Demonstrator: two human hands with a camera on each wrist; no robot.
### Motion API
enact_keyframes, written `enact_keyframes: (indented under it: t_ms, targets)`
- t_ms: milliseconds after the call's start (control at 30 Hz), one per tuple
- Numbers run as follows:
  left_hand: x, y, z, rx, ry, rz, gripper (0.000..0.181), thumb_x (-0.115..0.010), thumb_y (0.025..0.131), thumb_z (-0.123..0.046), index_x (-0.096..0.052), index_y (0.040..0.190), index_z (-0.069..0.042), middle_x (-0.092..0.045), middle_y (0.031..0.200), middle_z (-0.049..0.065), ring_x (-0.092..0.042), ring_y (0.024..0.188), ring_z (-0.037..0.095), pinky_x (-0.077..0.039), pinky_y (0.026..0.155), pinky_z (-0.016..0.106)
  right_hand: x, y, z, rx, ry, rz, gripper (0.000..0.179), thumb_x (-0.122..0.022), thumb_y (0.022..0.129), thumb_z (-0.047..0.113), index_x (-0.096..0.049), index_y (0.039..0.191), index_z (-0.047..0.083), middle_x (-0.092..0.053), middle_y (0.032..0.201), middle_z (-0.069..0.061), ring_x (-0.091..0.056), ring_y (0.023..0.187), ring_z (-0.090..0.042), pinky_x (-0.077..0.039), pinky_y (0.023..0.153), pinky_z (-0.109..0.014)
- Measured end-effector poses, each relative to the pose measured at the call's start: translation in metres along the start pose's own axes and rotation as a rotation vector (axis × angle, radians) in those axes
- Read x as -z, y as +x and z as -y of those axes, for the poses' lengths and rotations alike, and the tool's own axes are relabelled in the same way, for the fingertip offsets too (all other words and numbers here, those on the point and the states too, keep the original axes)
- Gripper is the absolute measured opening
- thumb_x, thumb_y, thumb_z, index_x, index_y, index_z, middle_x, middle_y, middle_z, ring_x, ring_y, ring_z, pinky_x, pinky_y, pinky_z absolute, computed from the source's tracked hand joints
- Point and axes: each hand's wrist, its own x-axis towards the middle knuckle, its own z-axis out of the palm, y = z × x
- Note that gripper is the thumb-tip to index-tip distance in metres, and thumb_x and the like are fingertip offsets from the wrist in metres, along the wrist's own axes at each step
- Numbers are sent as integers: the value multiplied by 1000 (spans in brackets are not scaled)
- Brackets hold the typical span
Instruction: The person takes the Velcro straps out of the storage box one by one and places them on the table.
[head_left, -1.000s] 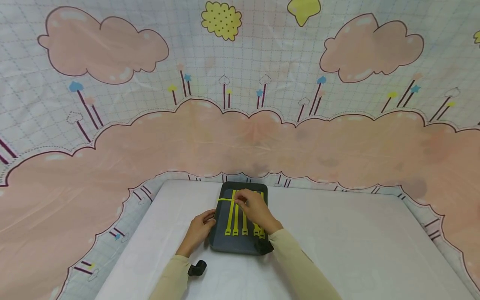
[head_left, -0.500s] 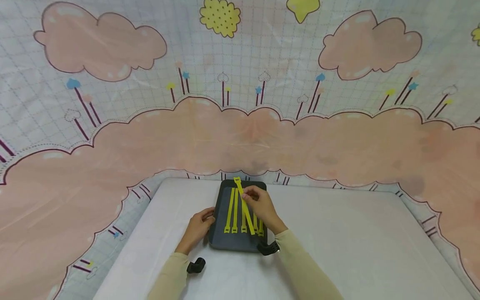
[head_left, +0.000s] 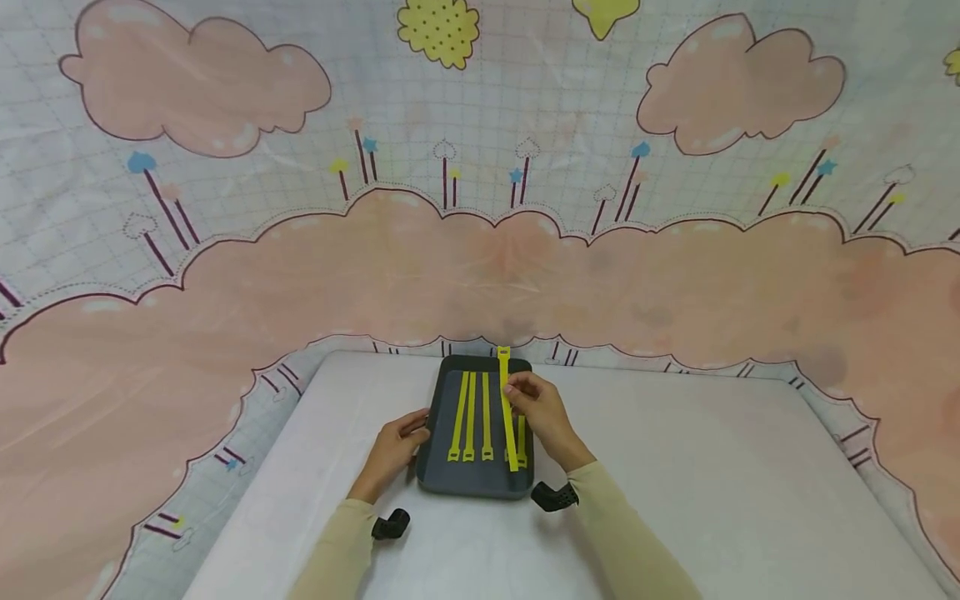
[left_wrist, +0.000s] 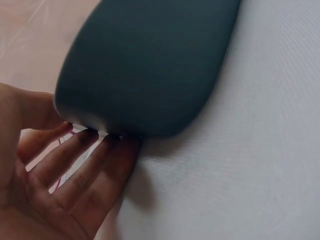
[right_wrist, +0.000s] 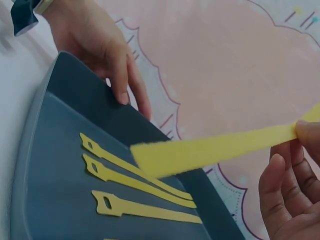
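A dark blue-grey tray [head_left: 468,482] with a raised rim stands on the white table. Several yellow hook-and-loop cable ties lie lengthwise in it, one tie [head_left: 486,417] near its middle. My right hand [head_left: 542,412] pinches another yellow cable tie [right_wrist: 215,152] between thumb and fingers, raised over the tray's right part. This tie's slotted head points up and away, its tail toward me. My left hand [head_left: 393,450] holds the tray's left side. In the left wrist view, the thumb is against the tray wall and the fingertips go out of sight at its lower edge.
White cloth covers the table [head_left: 712,483] around the tray. A patterned curtain [head_left: 570,292] with pink clouds hangs behind and along the sides. Black bands with cameras, one a wrist camera [head_left: 555,497], sit on both wrists.
The held tie has turned from crosswise to lengthwise, its head now pointing away. My right hand has moved rightward with it across the tray. The left hand stays at the tray's left side.
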Motion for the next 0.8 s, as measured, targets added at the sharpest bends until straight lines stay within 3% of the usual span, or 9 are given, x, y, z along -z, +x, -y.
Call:
enact_keyframes:
  t_ms: [367, 500, 800]
  targets:
    - [-2, 4, 0, 3, 14, -8, 45, -60, 95, -14, -56, 140, -14, -61, 137, 14, -63, 115, 25, -52, 67, 27, 25, -5, 2, -55, 20, -24, 13, -63, 96, 12, -62, 106, 3, -64, 89, -3, -58, 82, -19, -55, 78, -36]
    - [-1, 6, -2, -13, 18, -14, 45, -60, 95, -13, -56, 140, -13, -61, 136, 14, -64, 113, 26, -52, 65, 26, 36, -5, 4, -53, 14, -31, 15, -63, 96, 13, -62, 107, 2, -64, 88, -2, -60, 84, -17, -54, 73, -29]
    - [-1, 2, -1, 6, 32, -10, 46, -58, 96, -12, -54, 141, -12, -60, 137, 16, -62, 119, 31, -55, 70, 29, 59, -11, 2, -78, 9, -52, 18, -61, 97, 13, -60, 109, 0, -65, 87, 1, -60, 84, -15, -52, 71, -25]
